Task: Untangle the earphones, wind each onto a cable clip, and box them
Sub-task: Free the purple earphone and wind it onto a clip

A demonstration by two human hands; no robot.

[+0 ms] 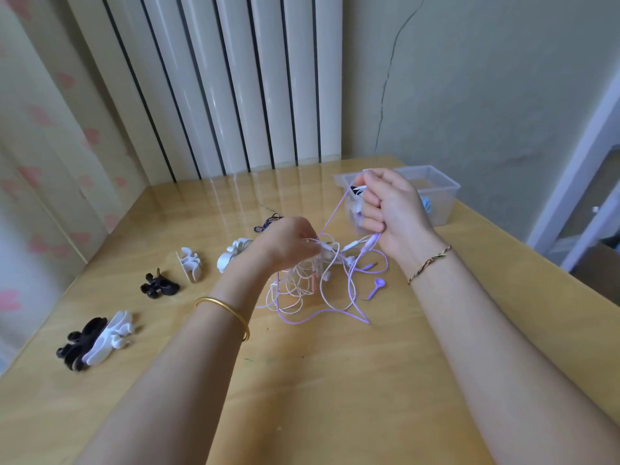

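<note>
1. Nearest the camera, two bare forearms are stretched forward over the table (335,397), with a gold bangle (228,313) worn on the left wrist.
2. The left hand (288,243) is turned back-up, its fingers curled down into the tangle of earphones (302,283). The tangle lies under this hand and between the two hands.
3. The right hand (392,209) is held higher and apart from the left. It is closed like a fist, and a purple cable (349,293) is pinched at its top and drawn taut down to the tangle.
4. The cords are judged light, thin and limp, and apt to snag on one another. Hard pulling is judged risky at the earbud joints.
5. A hold is best taken on the cord close to the knot, or at the purple earbud (378,285) lying free below the right hand.
6. Cable clips (189,263) lie left of the left hand, and a clear box (439,193) stands just behind the right hand.
</note>
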